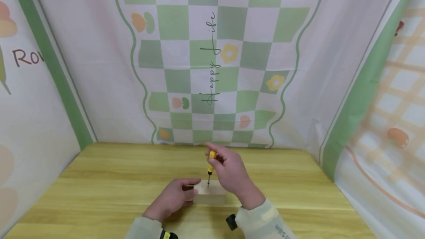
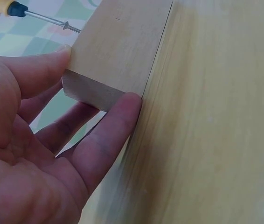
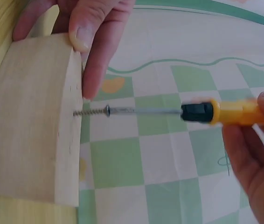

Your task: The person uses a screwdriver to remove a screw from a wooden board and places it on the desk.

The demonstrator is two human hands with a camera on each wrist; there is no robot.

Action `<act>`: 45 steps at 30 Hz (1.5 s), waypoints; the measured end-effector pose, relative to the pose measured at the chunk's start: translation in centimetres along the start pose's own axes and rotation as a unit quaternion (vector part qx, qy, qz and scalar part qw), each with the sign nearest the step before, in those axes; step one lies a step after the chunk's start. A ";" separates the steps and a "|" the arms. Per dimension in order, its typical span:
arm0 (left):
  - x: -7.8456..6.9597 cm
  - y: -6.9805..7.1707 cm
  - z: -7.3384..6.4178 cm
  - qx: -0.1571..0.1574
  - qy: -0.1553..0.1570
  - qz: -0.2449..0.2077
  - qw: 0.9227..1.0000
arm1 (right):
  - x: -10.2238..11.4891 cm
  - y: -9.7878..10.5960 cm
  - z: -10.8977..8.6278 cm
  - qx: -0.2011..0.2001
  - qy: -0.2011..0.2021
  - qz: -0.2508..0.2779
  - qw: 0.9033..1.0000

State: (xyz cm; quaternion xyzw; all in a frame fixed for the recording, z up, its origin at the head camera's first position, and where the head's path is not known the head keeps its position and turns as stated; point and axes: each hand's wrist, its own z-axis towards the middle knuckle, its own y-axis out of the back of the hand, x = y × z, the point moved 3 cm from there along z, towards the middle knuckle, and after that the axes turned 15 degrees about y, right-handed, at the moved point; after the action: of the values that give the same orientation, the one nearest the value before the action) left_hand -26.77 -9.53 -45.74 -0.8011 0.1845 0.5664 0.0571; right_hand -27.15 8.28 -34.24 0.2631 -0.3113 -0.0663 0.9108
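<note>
A pale wooden block sits on the table in front of me. My left hand grips its left end; in the left wrist view the thumb presses near the top edge and a finger lies against the lower edge. My right hand holds a screwdriver by its yellow handle, above the block. The screwdriver's tip meets the head of a screw, which stands upright with its point at the block's top face. Most of its thread shows. Small dark marks lie along that face.
The wood-grain table extends around the block on all sides. Behind it hangs a green-and-white checkered cloth, with further printed cloth at left and right. A black cylindrical piece is by the right sleeve.
</note>
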 end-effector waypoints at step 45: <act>0.1 -0.2 0.0 0.003 -0.016 -0.008 1.000 | 0.7 0.4 -0.3 -0.058 -0.001 -0.068 0.996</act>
State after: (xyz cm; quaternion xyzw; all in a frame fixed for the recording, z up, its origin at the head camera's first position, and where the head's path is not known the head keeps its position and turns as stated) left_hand -26.67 -9.35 -45.82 -0.7933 0.1795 0.5779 0.0671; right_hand -26.44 8.53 -33.88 0.2304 -0.2897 -0.1459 0.9174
